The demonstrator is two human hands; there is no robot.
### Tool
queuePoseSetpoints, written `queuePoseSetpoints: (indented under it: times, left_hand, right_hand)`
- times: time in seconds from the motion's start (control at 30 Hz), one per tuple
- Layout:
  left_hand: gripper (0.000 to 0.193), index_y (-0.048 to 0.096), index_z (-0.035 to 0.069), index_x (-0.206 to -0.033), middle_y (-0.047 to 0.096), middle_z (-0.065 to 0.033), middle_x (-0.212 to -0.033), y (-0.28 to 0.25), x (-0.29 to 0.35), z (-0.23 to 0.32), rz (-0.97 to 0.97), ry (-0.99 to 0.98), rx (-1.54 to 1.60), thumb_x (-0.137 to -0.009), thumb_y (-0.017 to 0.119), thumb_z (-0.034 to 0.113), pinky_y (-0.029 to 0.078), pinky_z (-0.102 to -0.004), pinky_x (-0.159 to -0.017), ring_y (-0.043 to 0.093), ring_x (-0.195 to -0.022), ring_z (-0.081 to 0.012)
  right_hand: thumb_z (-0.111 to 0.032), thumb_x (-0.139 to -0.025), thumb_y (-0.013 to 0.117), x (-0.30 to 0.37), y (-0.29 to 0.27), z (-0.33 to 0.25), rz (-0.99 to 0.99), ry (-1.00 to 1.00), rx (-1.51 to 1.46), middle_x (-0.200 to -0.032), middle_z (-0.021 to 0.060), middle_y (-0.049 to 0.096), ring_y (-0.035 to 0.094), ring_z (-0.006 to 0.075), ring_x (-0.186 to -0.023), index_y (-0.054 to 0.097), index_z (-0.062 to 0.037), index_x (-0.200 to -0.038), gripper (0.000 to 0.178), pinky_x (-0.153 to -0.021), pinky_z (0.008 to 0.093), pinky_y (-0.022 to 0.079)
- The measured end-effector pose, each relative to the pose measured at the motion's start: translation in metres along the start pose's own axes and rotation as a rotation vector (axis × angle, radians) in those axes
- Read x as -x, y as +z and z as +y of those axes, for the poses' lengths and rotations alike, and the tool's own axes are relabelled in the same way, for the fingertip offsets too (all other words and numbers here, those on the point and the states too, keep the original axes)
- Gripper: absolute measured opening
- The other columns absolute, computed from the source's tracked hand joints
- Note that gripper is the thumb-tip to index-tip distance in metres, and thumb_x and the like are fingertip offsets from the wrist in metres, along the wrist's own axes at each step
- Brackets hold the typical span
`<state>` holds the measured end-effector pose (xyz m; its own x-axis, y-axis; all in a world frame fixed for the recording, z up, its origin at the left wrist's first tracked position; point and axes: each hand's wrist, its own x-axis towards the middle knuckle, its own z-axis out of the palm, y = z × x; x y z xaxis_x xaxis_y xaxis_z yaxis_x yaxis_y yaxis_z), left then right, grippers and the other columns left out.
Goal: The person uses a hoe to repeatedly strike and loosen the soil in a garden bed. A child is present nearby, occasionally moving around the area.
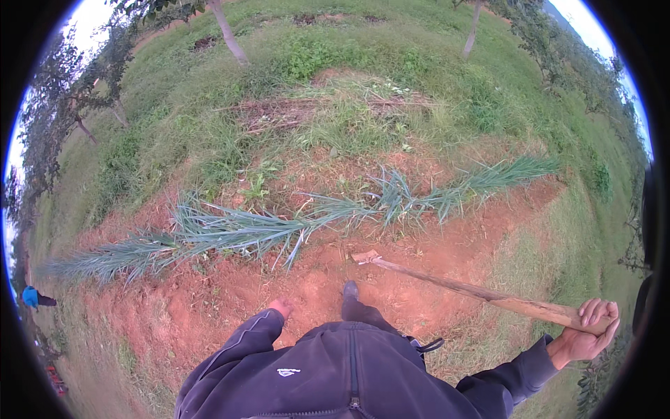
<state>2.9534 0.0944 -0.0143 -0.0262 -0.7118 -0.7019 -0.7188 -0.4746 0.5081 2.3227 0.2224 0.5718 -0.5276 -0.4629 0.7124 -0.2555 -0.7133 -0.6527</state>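
Observation:
My right hand [592, 328] is wrapped round the upper end of a long wooden handle [481, 293], out at the right. The handle slants down and left to the soil. At its far end is a reddish, soil-coloured head [366, 257], which looks like that of a hoe and rests on the bare earth. My left hand [281, 307] hangs beside my body over the soil, away from the tool; its fingers are too foreshortened to make out. Just beyond the hoe runs a row of long-leaved green onion plants [244, 229], many of them leaning or lying over.
Reddish bare soil [307, 279] lies around my dark boot [350, 290]. Past the row are weeds, dry stalks [279, 115] and tall grass. Tree trunks [227, 33] stand farther off. A person in blue [30, 297] is at the far left edge.

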Motion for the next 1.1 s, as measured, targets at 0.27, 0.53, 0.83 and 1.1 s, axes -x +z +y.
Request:
queuePoseSetpoints:
  times: [0.27, 0.53, 0.83, 1.1]
  left_hand:
    - [0.032, 0.078, 0.008, -0.105, 0.077, -0.017, -0.098, -0.106, -0.027, -0.081, 0.149, 0.216, -0.403, -0.09, 0.066, 0.033, 0.058, -0.0455, -0.087, 0.074, -0.094, -0.0336]
    - [0.03, 0.077, 0.012, -0.11, 0.074, -0.0131, -0.116, -0.149, -0.033, -0.11, -0.18, 0.245, -0.729, -0.092, 0.064, 0.032, 0.058, -0.0454, -0.087, 0.071, -0.107, -0.0321]
    - [0.034, 0.074, 0.006, -0.104, 0.073, -0.0117, -0.084, -0.215, -0.077, -0.253, 0.203, 0.194, -0.496, -0.099, 0.055, 0.033, 0.059, -0.0447, -0.071, 0.073, -0.081, -0.0326]
    - [0.027, 0.069, 0.002, -0.101, 0.069, -0.0122, -0.08, -0.268, -0.064, -0.285, -0.25, -0.354, 0.392, -0.1, 0.053, 0.023, 0.057, -0.0338, -0.053, 0.068, -0.058, -0.0197]
  right_hand:
    - [-0.028, -0.11, 0.037, -0.046, 0.113, 0.056, 0.087, 0.098, 0.0, -0.076, 0.0028, 0.043, 0.042, 0.0122, -0.066, 0.057, 0.0031, -0.116, 0.038, -0.066, 0.0286, 0.038]
    - [-0.029, -0.11, 0.037, 0.028, 0.274, 0.018, 0.085, 0.041, 0.138, -0.075, 0.0027, 0.041, 0.043, 0.0127, -0.067, 0.056, 0.003, -0.118, 0.038, -0.066, 0.0288, 0.039]
    - [-0.033, -0.11, 0.037, 0.14, 0.36, -0.044, 0.02, -0.015, 0.225, -0.072, 0.0036, 0.043, 0.044, 0.013, -0.064, 0.057, -0.0013, -0.114, 0.038, -0.061, 0.0285, 0.04]
    - [-0.03, -0.104, 0.043, 0.124, 0.336, -0.049, -0.03, 0.016, 0.196, -0.074, 0.0066, 0.046, 0.048, 0.0201, -0.068, 0.061, 0.0018, -0.105, 0.037, -0.072, 0.0393, 0.044]
